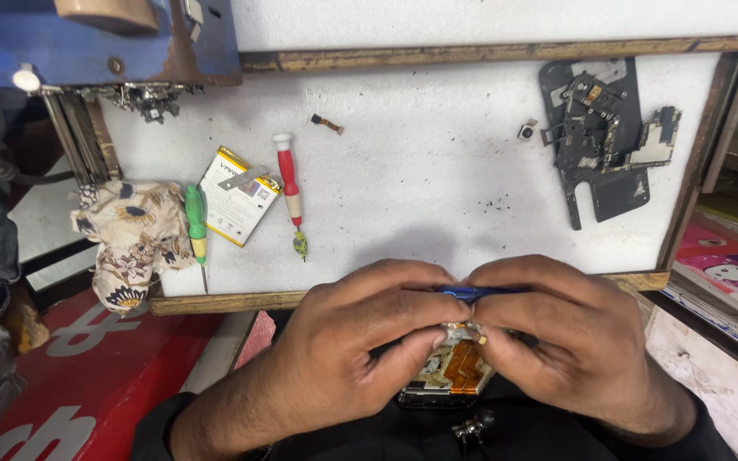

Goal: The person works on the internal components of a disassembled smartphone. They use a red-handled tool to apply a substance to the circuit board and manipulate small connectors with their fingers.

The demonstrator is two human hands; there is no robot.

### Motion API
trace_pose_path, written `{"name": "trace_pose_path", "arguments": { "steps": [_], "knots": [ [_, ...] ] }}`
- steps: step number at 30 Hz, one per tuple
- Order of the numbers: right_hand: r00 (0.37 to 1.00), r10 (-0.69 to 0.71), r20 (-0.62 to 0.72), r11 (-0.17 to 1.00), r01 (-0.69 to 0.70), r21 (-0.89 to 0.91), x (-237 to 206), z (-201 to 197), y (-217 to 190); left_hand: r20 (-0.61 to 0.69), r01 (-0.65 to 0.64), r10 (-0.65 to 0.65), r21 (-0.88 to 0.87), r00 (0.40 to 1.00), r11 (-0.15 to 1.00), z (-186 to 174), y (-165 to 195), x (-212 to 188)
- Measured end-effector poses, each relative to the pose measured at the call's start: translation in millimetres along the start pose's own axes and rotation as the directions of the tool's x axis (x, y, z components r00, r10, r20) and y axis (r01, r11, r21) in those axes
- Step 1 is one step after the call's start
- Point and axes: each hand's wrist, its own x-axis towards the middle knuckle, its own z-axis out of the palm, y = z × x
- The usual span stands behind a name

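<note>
- The left hand (348,341) and the right hand (570,337) meet at the near edge of the worktop (437,179). Both grips close on an opened phone (453,371), its orange flex strip facing up.
- A thin blue tool (471,293) lies pinched between the fingers of both hands, just above the phone.
- Far left on the worktop lie a red screwdriver (288,183), a green screwdriver (196,224), a flat battery (237,198) and a patterned cloth (130,239).
- Far right lies a dark phone frame with circuit boards (604,137).
</note>
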Motion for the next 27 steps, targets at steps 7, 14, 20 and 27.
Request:
{"name": "trace_pose_path", "arguments": {
  "steps": [7, 14, 20, 27],
  "knots": [
    [0.998, 0.052, -0.027, 0.998, -0.052, 0.023, 2.4, 97.3, 47.8, -0.047, 0.037, -0.033, 0.073, 0.998, 0.997, -14.4, -93.3, -42.9],
    [0.994, 0.106, -0.031, 0.984, -0.101, 0.146, -20.3, 120.7, 139.7, -0.082, 0.007, 0.003, 0.116, 0.997, 0.993, 36.2, -174.1, -26.5],
    [0.992, 0.124, 0.0, 0.901, -0.112, 0.418, -17.4, 106.3, 152.3, -0.127, -0.01, 0.022, 0.095, 0.992, 0.995, 52.6, -176.3, -16.8],
    [0.976, 0.213, 0.048, 0.752, -0.195, 0.629, -3.7, 77.7, 92.0, -0.194, 0.044, -0.033, 0.052, 0.98, 0.998, 33.4, -105.8, -15.3]
  ]
}}
